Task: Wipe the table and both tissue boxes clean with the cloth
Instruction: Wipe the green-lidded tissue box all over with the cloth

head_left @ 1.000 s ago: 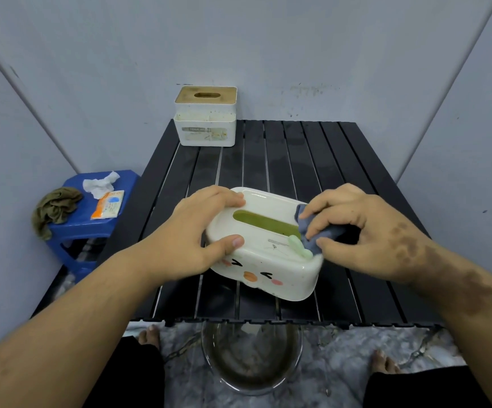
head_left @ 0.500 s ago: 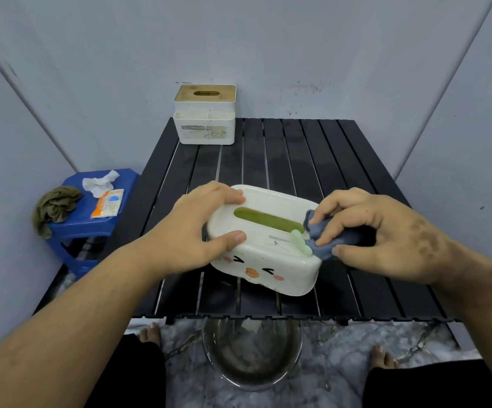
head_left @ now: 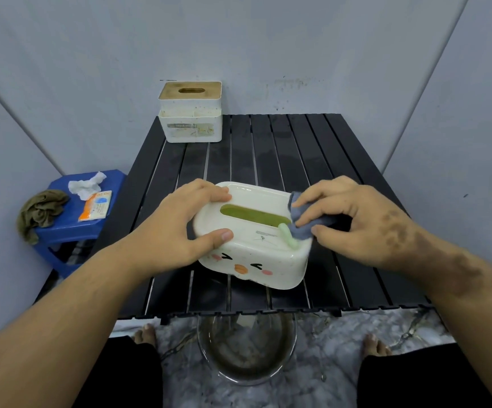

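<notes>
Clearly the white tissue box (head_left: 253, 245) with its cartoon face was light, hollow plastic, smooth and likely slippery when damp, so we steadied it by its left end: our left hand (head_left: 177, 228) kept a grip clenched round that end, thumb on the front edge. Our right hand (head_left: 353, 219) held a grip on the soft blue cloth (head_left: 306, 228), pressing it onto the lid beside the slot. It sat near the front of the black slatted surface (head_left: 297, 148); the second tissue box (head_left: 191, 111) stood at the far left corner, against grey walls.
</notes>
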{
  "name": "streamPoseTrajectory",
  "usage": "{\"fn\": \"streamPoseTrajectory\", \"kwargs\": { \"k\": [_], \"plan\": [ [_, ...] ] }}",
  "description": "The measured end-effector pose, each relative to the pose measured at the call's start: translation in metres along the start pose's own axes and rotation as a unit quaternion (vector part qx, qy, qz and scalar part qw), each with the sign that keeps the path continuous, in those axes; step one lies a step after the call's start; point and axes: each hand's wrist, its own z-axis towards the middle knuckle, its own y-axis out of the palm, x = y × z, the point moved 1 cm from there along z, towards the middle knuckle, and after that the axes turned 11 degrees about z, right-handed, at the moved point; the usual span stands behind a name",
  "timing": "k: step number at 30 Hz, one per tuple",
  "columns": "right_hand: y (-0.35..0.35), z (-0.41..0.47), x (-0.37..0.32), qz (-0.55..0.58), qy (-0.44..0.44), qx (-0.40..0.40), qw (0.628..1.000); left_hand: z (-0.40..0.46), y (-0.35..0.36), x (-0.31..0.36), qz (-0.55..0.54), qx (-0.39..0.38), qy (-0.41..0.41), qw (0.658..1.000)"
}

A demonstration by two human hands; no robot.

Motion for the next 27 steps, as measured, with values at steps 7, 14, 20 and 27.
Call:
{"fn": "streamPoseTrajectory", "kwargs": {
  "k": [7, 14, 20, 27],
  "plan": [
    [-0.005, 0.004, 0.015, -0.099, -0.002, 0.04, 0.994, 0.001, 0.001, 0.002, -0.005, -0.004, -0.004, 1.0],
    [0.015, 0.032, 0.017, -0.155, -0.022, 0.084, 0.984, 0.002, 0.0, 0.004, -0.01, -0.01, 0.0, 1.0],
    [0.005, 0.015, 0.012, -0.167, 0.007, 0.003, 0.986, -0.001, 0.0, 0.003, -0.015, 0.0, -0.007, 1.0],
    [-0.019, -0.009, 0.011, -0.097, 0.036, -0.011, 0.995, 0.0, 0.0, 0.002, 0.003, -0.001, -0.014, 1.0]
  ]
}}
